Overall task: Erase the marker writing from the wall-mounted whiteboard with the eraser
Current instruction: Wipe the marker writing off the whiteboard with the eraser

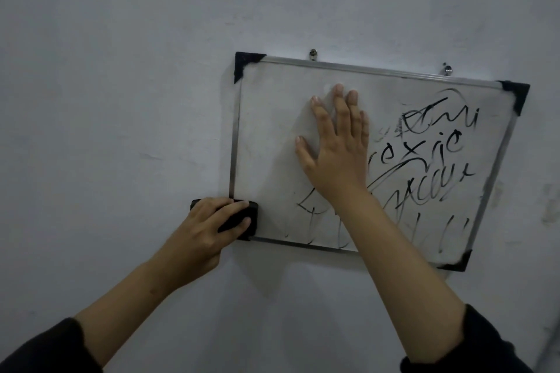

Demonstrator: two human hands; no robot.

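The whiteboard (272, 136) hangs tilted on the wall (121, 70). At its seven o'clock corner the left hand (209, 230) has its grip curled around the black eraser (239, 218). The right hand (336, 142) lies flat on the board, fingers straight, grip holding nothing. Marker writing (424, 160) fills the board's three to five o'clock area.

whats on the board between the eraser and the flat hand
In the head view, the whiteboard between the eraser and the right hand is wiped bare; marker writing starts under and beyond that hand.

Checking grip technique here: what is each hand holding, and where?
The left hand grips the black eraser from above, fingers curled over it. The right hand holds nothing, pressing flat on the whiteboard.
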